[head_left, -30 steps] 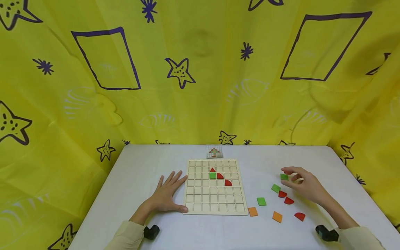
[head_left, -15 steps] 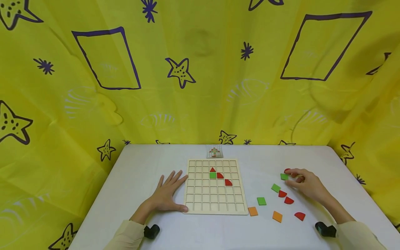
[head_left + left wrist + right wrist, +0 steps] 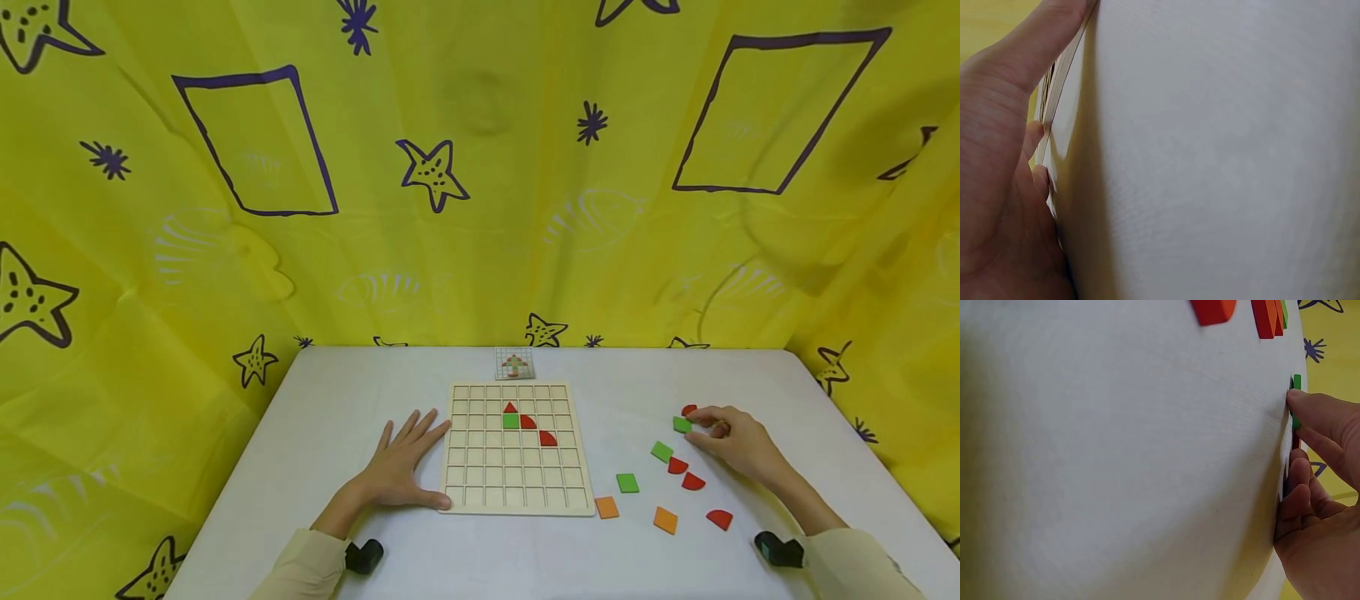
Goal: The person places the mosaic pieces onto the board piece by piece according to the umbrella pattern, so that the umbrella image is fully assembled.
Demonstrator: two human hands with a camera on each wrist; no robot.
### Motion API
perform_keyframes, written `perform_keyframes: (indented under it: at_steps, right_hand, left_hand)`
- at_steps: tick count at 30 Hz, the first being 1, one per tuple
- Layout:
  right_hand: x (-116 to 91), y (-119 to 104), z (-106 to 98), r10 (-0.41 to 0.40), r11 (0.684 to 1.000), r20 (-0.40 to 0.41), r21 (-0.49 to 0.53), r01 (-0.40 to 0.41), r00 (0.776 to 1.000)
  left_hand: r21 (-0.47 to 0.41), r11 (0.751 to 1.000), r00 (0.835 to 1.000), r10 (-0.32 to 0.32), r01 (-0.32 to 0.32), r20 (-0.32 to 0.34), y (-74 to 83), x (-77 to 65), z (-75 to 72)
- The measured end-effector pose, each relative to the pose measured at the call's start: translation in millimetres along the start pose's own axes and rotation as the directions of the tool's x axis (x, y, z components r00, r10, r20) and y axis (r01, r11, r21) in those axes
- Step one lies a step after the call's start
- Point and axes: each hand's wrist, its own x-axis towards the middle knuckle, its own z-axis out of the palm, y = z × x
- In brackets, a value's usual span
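My left hand (image 3: 401, 471) lies spread on the white table in the head view. Its thumb touches the lower left corner of the pale grid board (image 3: 517, 475), and a fingertip reaches the left edge. The board holds a red triangle (image 3: 510, 407), a green square tile (image 3: 511, 422) and two red quarter-circles, one (image 3: 528, 422) above the other (image 3: 548, 438). My right hand (image 3: 738, 446) is bent around the right side of a loose green square tile (image 3: 682, 424), thumb (image 3: 1310, 403) at its near edge. Index finger contact is hidden. Another red quarter-circle (image 3: 689, 410) lies just behind.
Right of the board lie more green squares (image 3: 627, 483), orange squares (image 3: 665, 520) and red quarter-circles (image 3: 720, 519). A small card with a coloured grid pattern (image 3: 514, 363) stands behind the board. A yellow printed cloth (image 3: 480, 250) surrounds the table.
My right hand has drawn slightly right, uncovering more of the red quarter-circle behind the green tile. That tile stays in place. The left hand and board have not moved.
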Motion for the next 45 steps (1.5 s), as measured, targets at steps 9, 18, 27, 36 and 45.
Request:
perform_keyframes:
  at_steps: [9, 18, 27, 36, 45]
  right_hand:
    - [1.2, 1.4, 0.5, -0.006, 1.0, 0.003, 0.004, 0.006, 1.0]
    - [4.8, -7.7, -4.6, -0.042, 0.999, 0.031, 0.032, 0.041, 0.999]
    - [12.8, -33.1, -7.7, -0.122, 0.991, 0.021, 0.065, 0.121, 0.992]
    - [24.5, -65.1, 0.5, -0.219, 0.969, 0.011, 0.121, 0.216, 0.976]
    - [35.1, -104.7, 27.2, -0.218, 0.961, 0.054, 0.184, 0.205, 0.974]
  left_hand:
    - [0.002, 1.0, 1.0, 0.0, 0.0, 0.0, 0.1, 0.0, 0.4]
    - [0.001, 1.0, 1.0, -0.002, 0.002, 0.002, -0.7, -0.3, 0.6]
    - [-0.001, 1.0, 1.0, -0.006, 0.006, 0.005, -0.5, -1.1, 0.6]
    - [0.012, 1.0, 1.0, -0.008, 0.008, 0.01, 4.1, -0.1, -3.2]
    - [0.016, 1.0, 0.998, -0.024, 0.023, 0.055, 16.0, -1.4, -14.3]
